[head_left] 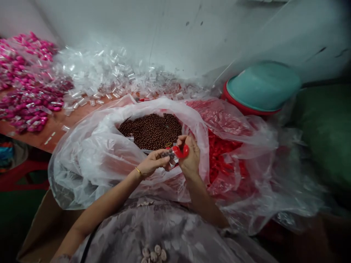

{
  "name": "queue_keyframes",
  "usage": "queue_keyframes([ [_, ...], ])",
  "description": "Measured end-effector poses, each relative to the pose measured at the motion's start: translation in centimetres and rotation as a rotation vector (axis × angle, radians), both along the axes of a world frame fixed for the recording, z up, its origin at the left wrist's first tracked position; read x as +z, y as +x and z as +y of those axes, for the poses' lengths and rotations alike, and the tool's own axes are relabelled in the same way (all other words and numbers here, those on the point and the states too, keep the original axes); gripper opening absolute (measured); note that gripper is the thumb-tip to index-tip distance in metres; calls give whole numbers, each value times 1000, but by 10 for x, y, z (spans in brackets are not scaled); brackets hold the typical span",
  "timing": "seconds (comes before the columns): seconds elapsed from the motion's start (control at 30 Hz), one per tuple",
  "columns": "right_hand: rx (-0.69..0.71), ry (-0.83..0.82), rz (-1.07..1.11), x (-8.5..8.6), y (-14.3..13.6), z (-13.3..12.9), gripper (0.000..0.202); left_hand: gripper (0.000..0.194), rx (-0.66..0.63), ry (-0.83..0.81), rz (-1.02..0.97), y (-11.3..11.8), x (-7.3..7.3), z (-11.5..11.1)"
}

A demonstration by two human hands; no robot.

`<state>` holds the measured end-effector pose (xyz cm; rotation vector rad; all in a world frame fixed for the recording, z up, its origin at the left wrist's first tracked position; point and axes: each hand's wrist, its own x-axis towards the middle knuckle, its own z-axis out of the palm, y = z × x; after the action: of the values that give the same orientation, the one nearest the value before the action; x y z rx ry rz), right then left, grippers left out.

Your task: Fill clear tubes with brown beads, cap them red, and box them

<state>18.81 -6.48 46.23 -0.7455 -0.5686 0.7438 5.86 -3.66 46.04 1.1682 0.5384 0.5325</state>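
My left hand [157, 161], with a gold-coloured band at its wrist, pinches a small clear plastic tube [170, 154] that has dark contents. At the tube's right end sits a red plastic piece [181, 151], heart-like in outline, which my right hand [191, 155] grips with curled fingers. Whether the red piece is fixed onto the tube, I cannot tell. Just beyond both hands, many small brown beads [150, 129] fill an opened translucent plastic bag [90, 153]. Another clear tube [130, 138] lies at the left edge of the beads.
Right of the beads, a bag holds many red plastic pieces [227, 153]. Clear tubes [101, 73] are heaped along the wall, and pink-capped ones [27, 87] pile up at far left. A teal basin [263, 87] rests on a red one at back right.
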Motion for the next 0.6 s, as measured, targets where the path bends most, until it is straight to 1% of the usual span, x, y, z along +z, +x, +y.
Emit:
queue_keyframes([
  [0.03,9,-27,-11,0,2,3,32,52,-10,-14,6,4,0,2],
  [0.07,46,-50,-37,0,5,5,34,52,-12,-33,3,6,0,4],
  [0.13,186,-92,-127,-1,12,7,38,52,-17,-81,-13,9,2,10],
  [0.2,336,-148,-243,-3,18,6,40,53,-56,-124,-16,8,5,16],
  [0.23,371,-171,-284,-4,19,5,39,53,-84,-135,-8,7,6,18],
  [0.27,366,-181,-295,-5,18,3,39,54,-103,-140,1,5,8,20],
  [0.3,331,-175,-274,-6,15,2,40,54,-109,-136,9,4,9,21],
  [0.37,218,-117,-164,-7,8,-1,45,54,-76,-89,32,0,11,23],
  [0.43,114,-68,-60,-7,0,-2,49,54,-41,17,87,-2,12,24],
  [0.47,76,-67,-58,-7,-3,-3,47,53,-54,86,122,-3,11,25],
  [0.53,48,-103,-154,-7,-5,-4,39,50,-138,243,191,-5,11,25],
  [0.6,107,-156,-308,-9,-5,-7,34,41,-220,467,273,-7,12,23],
])
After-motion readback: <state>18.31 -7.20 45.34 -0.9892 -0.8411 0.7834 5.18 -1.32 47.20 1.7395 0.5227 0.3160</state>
